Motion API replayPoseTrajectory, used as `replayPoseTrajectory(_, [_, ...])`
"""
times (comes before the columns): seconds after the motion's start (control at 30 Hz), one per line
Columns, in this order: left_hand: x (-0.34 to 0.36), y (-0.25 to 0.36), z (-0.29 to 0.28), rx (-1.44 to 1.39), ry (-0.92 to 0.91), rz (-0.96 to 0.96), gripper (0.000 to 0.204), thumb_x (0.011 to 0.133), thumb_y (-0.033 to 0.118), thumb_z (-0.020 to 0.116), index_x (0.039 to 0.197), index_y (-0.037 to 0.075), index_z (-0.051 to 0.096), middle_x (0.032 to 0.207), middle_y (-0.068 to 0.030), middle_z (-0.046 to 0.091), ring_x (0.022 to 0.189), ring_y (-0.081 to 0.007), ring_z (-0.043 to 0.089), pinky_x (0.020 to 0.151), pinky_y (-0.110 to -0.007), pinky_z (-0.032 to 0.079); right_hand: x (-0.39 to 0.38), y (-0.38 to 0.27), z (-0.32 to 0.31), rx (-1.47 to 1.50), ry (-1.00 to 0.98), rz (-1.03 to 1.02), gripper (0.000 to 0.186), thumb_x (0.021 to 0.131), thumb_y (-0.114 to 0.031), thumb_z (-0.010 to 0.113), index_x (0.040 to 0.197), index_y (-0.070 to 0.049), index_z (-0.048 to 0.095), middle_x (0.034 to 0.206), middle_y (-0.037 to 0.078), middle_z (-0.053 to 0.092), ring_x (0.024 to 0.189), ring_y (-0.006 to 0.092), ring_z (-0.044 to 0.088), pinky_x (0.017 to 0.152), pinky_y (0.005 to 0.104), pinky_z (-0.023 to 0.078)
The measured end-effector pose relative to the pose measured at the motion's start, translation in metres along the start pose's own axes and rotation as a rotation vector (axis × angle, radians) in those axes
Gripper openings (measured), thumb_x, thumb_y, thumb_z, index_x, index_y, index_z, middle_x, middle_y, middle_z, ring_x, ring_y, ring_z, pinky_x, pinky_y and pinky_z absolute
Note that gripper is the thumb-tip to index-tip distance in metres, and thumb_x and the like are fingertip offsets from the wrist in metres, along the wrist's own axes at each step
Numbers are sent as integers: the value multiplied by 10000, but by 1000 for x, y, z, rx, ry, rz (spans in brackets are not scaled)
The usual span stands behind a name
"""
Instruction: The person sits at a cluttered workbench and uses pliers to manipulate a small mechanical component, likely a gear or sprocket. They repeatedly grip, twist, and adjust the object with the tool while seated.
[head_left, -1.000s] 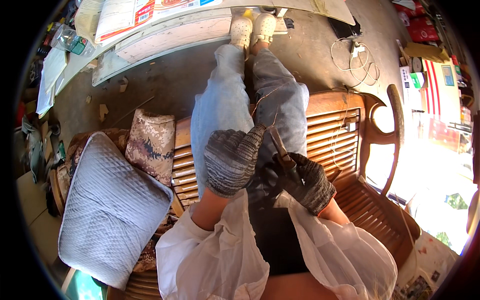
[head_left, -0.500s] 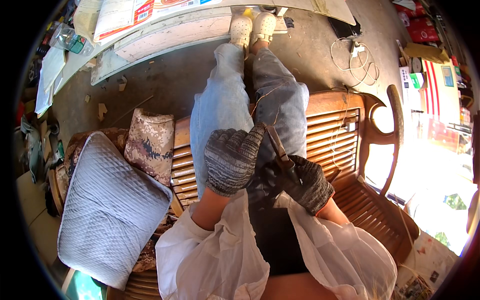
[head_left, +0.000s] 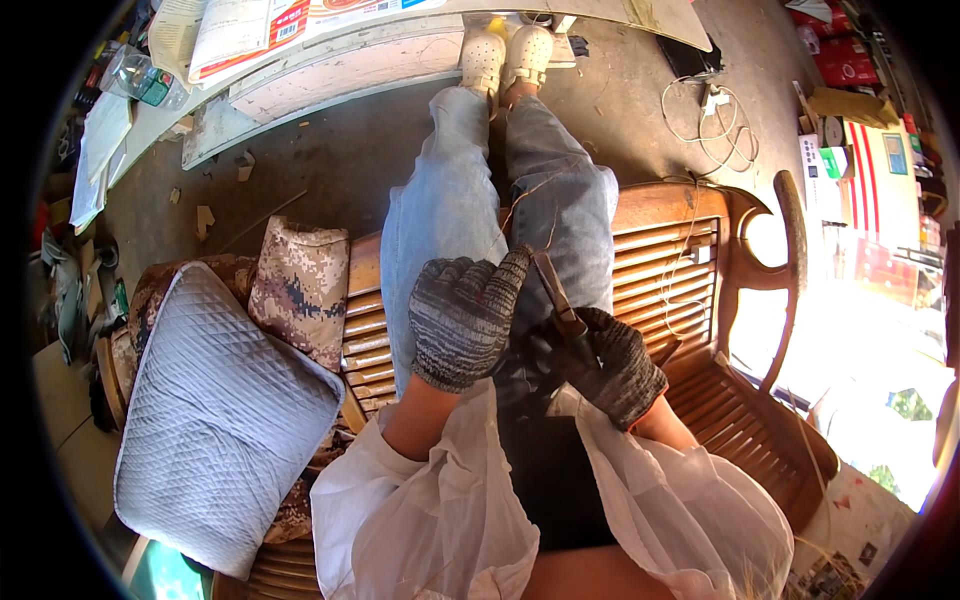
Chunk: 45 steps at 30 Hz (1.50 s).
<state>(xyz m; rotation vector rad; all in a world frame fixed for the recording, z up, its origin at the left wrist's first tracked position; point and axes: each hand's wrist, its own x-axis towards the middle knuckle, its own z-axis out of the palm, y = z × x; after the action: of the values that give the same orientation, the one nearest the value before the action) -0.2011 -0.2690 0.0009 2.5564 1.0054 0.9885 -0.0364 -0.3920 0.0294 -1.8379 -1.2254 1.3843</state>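
Observation:
Both my hands are over my lap in grey-black knit gloves. My left hand (head_left: 463,320) is closed, thumb and forefinger pinched around a thin copper-coloured wire (head_left: 516,212) that loops out over my jeans. In my right hand (head_left: 612,368) is a knife-like tool (head_left: 555,288) with a dark handle and a narrow metal end; its exact kind is not clear. That end points up and left, close beside my left fingertips. Shadow hides part of the right fingers and whatever lies beneath them.
I sit on a slatted wooden bench (head_left: 655,262) with a curved armrest (head_left: 790,270). On the left are a grey quilted cushion (head_left: 222,410) and a camouflage cushion (head_left: 300,285). Ahead stands a table (head_left: 400,45) bearing papers and a plastic bottle (head_left: 145,82). A white cable (head_left: 735,140) lies coiled on the floor.
The tool in my right hand has shifted and tilted very slightly. My left hand stays in nearly the same place, still pinching the wire.

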Motion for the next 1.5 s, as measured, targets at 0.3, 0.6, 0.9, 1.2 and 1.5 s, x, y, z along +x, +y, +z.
replayPoseTrajectory(0.3, [1,0,-2,25,-56,9,366,687,83,620,1049,62,672,618,-62,551,558,-227,534,569,-371,430,4,13,0,-2,0,-60,248,883,-107,657,1060,54,592,850,58,676,770,71,615,673,233,512])
replayPoseTrajectory(0.6, [1,-1,-3,76,-123,7,355,730,118,571,1070,68,663,663,-50,566,606,-217,548,613,-372,441,2,10,1,27,-7,120,249,876,-207,636,1093,-88,666,959,122,682,924,258,647,805,316,522])
replayPoseTrajectory(0.9, [3,-2,-6,77,-180,4,352,744,131,557,1077,76,657,674,-55,579,638,-217,561,644,-373,446,2,4,-3,-50,-71,35,262,888,-188,615,1132,-101,651,973,67,696,1001,251,621,929,302,471])
replayPoseTrajectory(1.2, [3,-2,-5,35,-138,0,316,748,126,572,1045,84,673,643,-53,571,613,-213,560,634,-370,449,2,14,-2,19,-96,43,267,876,-189,625,1109,-60,637,966,65,697,953,235,639,959,311,451])
replayPoseTrajectory(1.5, [1,-2,-4,-95,-170,-2,323,743,105,574,1053,82,661,706,-81,618,659,-263,588,641,-398,451,6,2,-5,-37,13,7,217,856,-97,681,1055,-24,630,871,15,675,806,68,601,712,238,507])
